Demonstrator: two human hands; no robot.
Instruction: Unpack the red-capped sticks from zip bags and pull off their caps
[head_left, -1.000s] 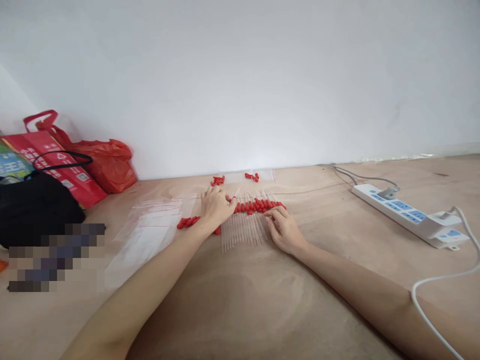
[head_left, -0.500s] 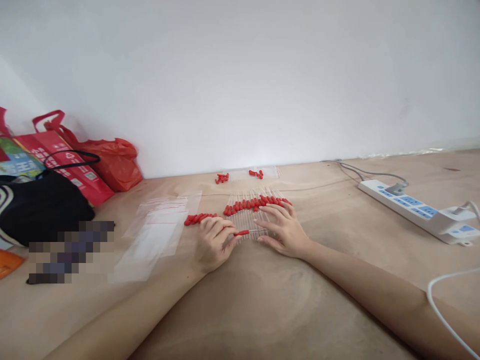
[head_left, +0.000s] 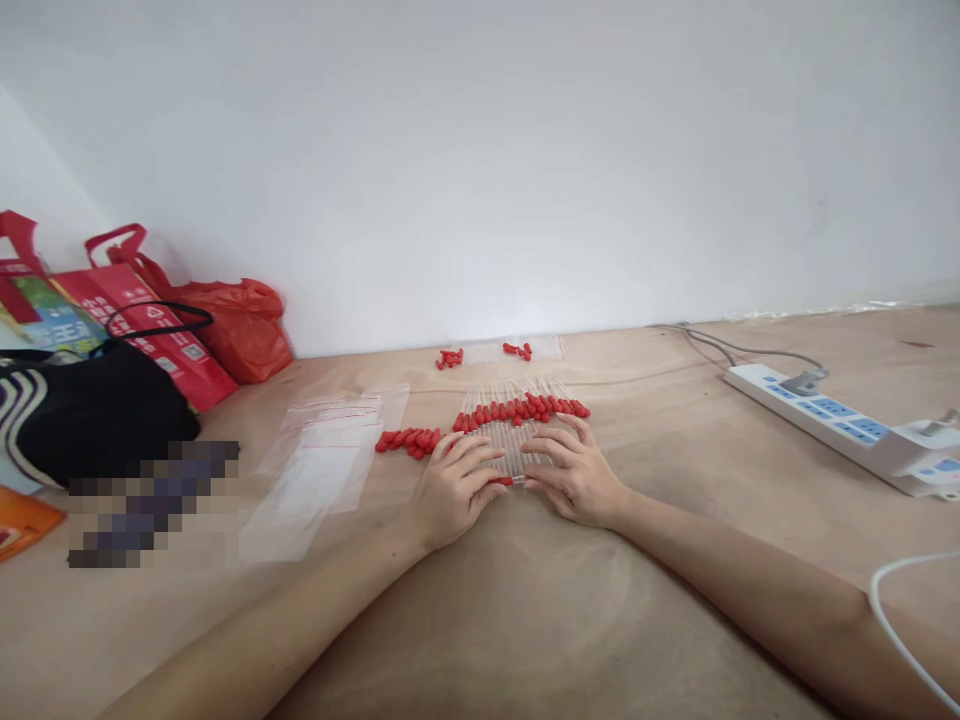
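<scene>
My left hand pinches a red rubber dropper bulb between thumb and fingers. Facing it, my right hand has its fingertips closed around a thin clear glass tube, whose end meets the bulb; how far it sits inside I cannot tell. Under and behind the fingers lies a row of bare glass tubes. Just beyond, droppers with red bulbs lie side by side, tips pointing to the wall. Loose red bulbs are heaped beside my left fingers.
Clear zip bags lie at the left, near a black bag and red bags. More red bulbs rest by the wall. A white power strip with cables is at the right.
Both hands have come closer together, so bulb and tube now meet with less of each showing. The left hand has shifted right and slightly nearer me. The view has turned a little.
</scene>
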